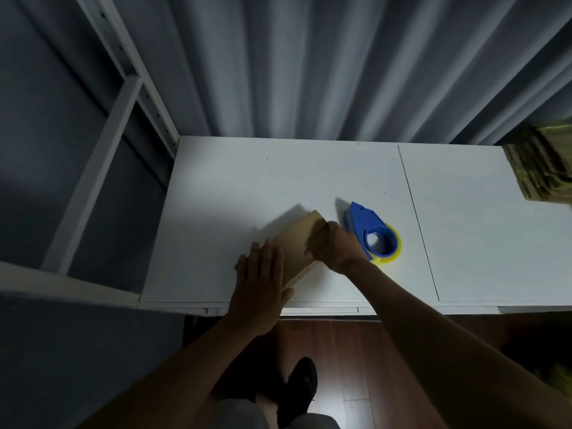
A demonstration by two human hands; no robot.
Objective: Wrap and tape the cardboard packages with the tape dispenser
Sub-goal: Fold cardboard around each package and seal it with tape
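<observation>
Two hands [260, 274] at work on one cardboard package [297, 243], near the front edge of the white tabletop [232, 187]. Far left: a white metal shelf frame [102, 144], standing off the tabletop's left end.

Left hand laid flat on the package's near-left end, fingers straight and together, pressing it down; grip spread, nothing curled round anything. Package itself tan, lying slantwise, far corner pointing away toward the curtain [294, 66].

Right hand [335, 246] next, on the package's right side, fingers curled over that edge; grip apparently closed on the cardboard, though whether on a flap, a fold or a tape end cannot be told. Just beside and touching or nearly touching that hand: the blue tape dispenser [373, 232] with its yellow roll, lying on its side on the tabletop, held by neither hand.

Far right: a stack of flat cardboard [538, 168] at the tabletop's right end, well apart from the work.

Likely trouble from here: fold springing open once the right hand lets go to reach for the dispenser, should the left hand's pressure sit too far from that edge. Package sliding off the front edge, given how near it lies. Dispenser knocked away by the right wrist, being so close.
</observation>
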